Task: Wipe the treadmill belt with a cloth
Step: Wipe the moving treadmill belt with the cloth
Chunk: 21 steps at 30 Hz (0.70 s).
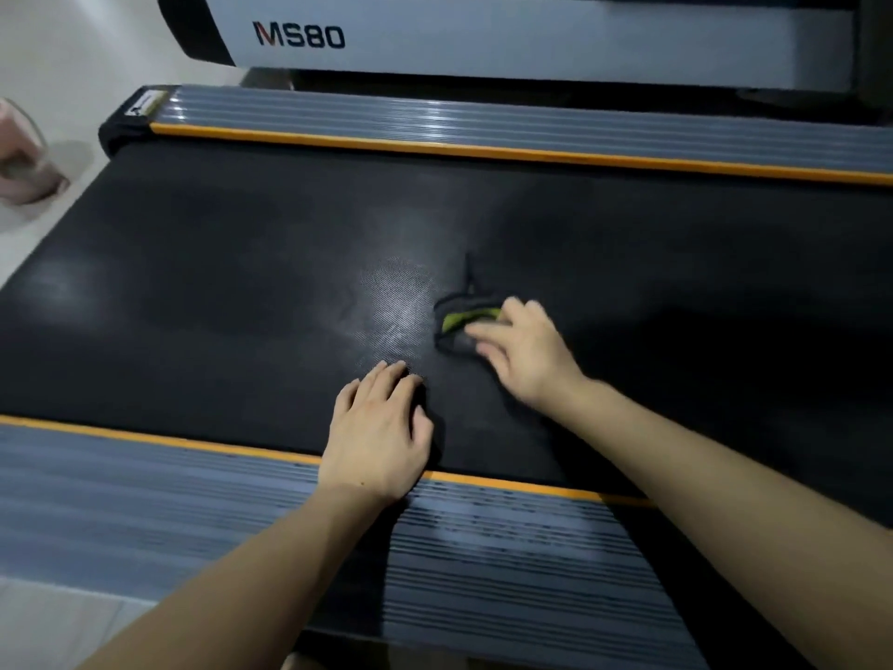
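The black treadmill belt (pixel 217 292) runs across the whole view. A small dark cloth with a yellow-green patch (pixel 456 324) lies bunched on the belt near its middle. My right hand (pixel 524 353) lies on the cloth's right side, fingers stretched out over it; the hand is blurred. My left hand (pixel 379 430) rests flat on the belt's near edge, fingers straight, a little left of the cloth and apart from it.
Grey ribbed side rails with orange strips border the belt, one near (pixel 145 495) and one far (pixel 483 123). A grey housing marked MS80 (pixel 483 36) stands beyond the far rail. A pink object (pixel 24 157) sits on the pale floor at the left.
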{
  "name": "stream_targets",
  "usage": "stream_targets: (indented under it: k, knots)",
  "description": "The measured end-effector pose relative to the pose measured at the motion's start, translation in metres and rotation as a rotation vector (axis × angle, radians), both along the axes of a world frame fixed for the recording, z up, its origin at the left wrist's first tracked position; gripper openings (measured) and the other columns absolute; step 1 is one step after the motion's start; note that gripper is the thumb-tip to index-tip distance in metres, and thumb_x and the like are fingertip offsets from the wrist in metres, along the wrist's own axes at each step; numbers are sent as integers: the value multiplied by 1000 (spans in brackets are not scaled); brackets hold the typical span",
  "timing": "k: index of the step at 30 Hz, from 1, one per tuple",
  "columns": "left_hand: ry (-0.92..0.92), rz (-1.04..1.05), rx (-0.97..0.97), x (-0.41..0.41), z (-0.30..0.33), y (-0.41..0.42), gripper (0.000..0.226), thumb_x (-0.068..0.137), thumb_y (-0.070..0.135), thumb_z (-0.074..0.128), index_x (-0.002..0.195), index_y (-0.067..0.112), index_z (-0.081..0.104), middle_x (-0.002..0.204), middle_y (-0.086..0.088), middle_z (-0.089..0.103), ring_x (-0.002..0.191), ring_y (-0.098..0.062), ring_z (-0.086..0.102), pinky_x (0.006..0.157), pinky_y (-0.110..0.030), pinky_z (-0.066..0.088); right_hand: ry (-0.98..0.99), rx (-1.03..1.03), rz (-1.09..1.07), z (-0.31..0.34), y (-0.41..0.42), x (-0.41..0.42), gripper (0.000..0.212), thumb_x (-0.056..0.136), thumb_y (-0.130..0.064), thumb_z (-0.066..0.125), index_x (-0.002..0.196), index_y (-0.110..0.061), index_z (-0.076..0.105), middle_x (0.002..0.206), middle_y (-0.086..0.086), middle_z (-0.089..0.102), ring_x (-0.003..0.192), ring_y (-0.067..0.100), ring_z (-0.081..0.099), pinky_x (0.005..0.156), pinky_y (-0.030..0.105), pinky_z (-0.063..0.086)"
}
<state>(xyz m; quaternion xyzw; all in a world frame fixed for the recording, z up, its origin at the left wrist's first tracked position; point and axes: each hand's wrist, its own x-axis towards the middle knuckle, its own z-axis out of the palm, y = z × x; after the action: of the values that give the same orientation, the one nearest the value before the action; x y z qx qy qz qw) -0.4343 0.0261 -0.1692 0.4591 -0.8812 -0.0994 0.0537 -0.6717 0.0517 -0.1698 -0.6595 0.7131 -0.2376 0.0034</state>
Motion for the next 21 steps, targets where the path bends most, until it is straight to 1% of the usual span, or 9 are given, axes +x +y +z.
stream_targets:
  k: [2,5,6,8,10,12,14,17,21]
  knots:
    - [-10,7,2,0,0,1,54,93,41,30,136,23,57,152,3,47,147,-15,33,119,-42,27,36,21,206,-5,42,10,27,96,-31,57,120,-30,69,95,5,50,83,26,46,73,40,47]
    - [-23,11,-5,0,2,2,57,93,41,30,140,21,55,152,3,48,147,-16,34,119,-42,27,128,13,309,-6,39,-1,28,99,-34,53,123,-29,67,98,7,52,85,27,48,75,40,48]
    - [-26,12,-4,0,2,2,57,93,41,31,140,20,56,152,3,48,147,-16,34,119,-42,27,146,1,276,-9,22,-9,27,98,-34,56,121,-30,68,98,7,53,86,28,49,75,40,49]
    - [-21,15,-3,0,1,1,56,93,41,32,138,21,57,151,3,49,146,-15,34,119,-41,28,124,-27,70,-9,-24,-25,23,93,-32,63,115,-35,71,97,6,51,88,32,49,76,46,52]
    - [-15,16,-8,1,1,2,55,93,41,33,138,21,57,151,3,49,147,-15,34,119,-41,28,-6,23,-190,-5,-62,-37,23,93,-33,64,114,-38,71,100,3,49,96,32,46,86,49,51]
    - [-8,14,-11,1,2,2,55,93,40,34,139,20,56,151,3,49,147,-15,34,119,-41,28,-80,93,-296,-2,-69,-32,23,95,-34,62,116,-37,71,102,2,48,101,30,44,92,49,48]
    - [3,13,8,1,2,2,56,93,40,34,141,19,54,151,3,49,146,-16,34,119,-42,28,-85,77,-223,1,-47,-21,23,93,-32,65,115,-35,73,99,2,49,95,30,46,88,48,49]
    - [-10,15,15,1,2,2,58,92,41,32,142,18,53,152,3,49,146,-16,35,119,-42,28,-70,64,50,0,25,-3,25,92,-31,65,116,-31,74,93,4,52,82,26,48,79,38,49]
    - [-7,-8,11,1,3,4,57,93,41,31,139,19,56,151,3,49,145,-16,36,118,-40,29,-75,159,230,8,105,-2,29,93,-30,67,122,-33,70,99,-2,51,86,18,47,80,24,44]
